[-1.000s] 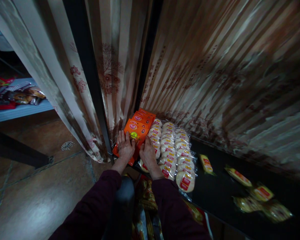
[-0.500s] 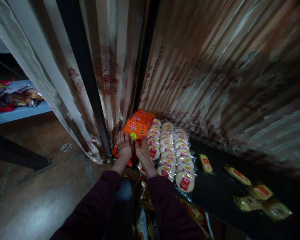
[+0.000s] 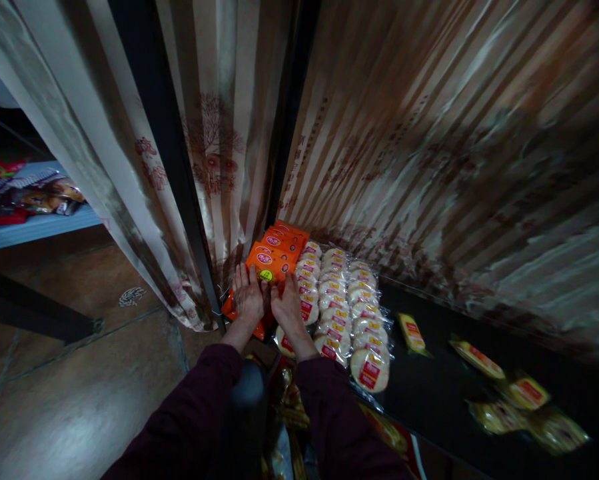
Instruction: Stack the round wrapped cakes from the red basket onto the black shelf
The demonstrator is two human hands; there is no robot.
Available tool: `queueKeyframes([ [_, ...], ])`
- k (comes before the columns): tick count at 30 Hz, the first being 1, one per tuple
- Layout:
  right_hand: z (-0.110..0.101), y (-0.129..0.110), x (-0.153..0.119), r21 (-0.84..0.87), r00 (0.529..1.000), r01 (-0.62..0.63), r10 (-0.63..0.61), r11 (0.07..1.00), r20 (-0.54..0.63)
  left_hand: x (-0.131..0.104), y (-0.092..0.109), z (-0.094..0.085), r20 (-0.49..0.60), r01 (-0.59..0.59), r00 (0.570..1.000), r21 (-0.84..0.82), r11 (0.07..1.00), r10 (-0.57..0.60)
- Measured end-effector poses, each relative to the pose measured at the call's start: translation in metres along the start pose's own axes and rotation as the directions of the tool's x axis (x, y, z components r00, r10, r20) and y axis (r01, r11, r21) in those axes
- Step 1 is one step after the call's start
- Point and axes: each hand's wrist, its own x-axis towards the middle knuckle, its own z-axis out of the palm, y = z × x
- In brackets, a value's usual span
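Observation:
Orange snack packets [image 3: 276, 255] with a white oval logo lie overlapped at the left end of the black shelf [image 3: 419, 387]. My left hand [image 3: 248, 297] rests flat on the near packets, its fingers stretched out and nothing gripped. Beside it, my right hand [image 3: 286, 305] also lies on the packets with fingers extended; its fingertips are at the packet with the yellow-green round sticker. The two thumbs are close together. Rows of round, pale crackers in clear wrappers [image 3: 335, 307] overlap just right of my right hand, and its wrist partly covers the nearest one.
Several small yellow packets [image 3: 412, 333] lie scattered on the shelf to the right. Pleated curtains [image 3: 379, 167] hang behind, and a black post [image 3: 174, 147] stands at the left. More packages [image 3: 289, 407] sit below my arms. A blue shelf [image 3: 39, 227] holds snacks at far left.
Both hands stay on the orange packets, with hardly any shift. The view has moved very slightly.

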Motion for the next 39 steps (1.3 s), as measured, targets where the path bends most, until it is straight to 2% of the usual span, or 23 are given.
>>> queueKeyframes([
  [5, -0.001, 0.006, 0.010, -0.003, 0.998, 0.054, -0.054, 0.999, -0.018, 0.024, 0.008, 0.000, 0.005, 0.058, 0.998, 0.016, 0.998, -0.058],
  [10, -0.001, 0.008, 0.020, 0.008, 0.996, 0.088, -0.088, 0.996, -0.019, 0.043, 0.012, 0.008, -0.009, 0.074, 0.997, -0.041, 0.996, -0.075],
  [17, 0.003, 0.007, 0.018, -0.005, 0.997, 0.081, -0.081, 0.997, 0.007, 0.035, 0.004, 0.016, -0.017, 0.035, 0.999, -0.060, 0.998, -0.036],
  [24, 0.003, 0.007, 0.024, 0.005, 0.997, 0.076, -0.076, 0.997, -0.011, 0.037, 0.007, 0.010, -0.026, 0.034, 0.999, -0.092, 0.995, -0.036],
  [30, 0.000, 0.010, 0.039, 0.024, 0.995, 0.089, -0.088, 0.996, -0.040, 0.043, 0.010, 0.005, 0.020, 0.059, 0.998, -0.096, 0.994, -0.057],
  [35, -0.003, 0.012, 0.048, 0.024, 0.992, 0.102, -0.100, 0.995, -0.074, 0.052, 0.011, 0.001, 0.032, 0.029, 0.999, -0.139, 0.990, -0.025],
  [39, -0.001, 0.011, 0.053, 0.031, 0.993, 0.094, -0.092, 0.995, -0.078, 0.051, 0.011, 0.001, 0.034, 0.047, 0.999, -0.172, 0.984, -0.041],
])
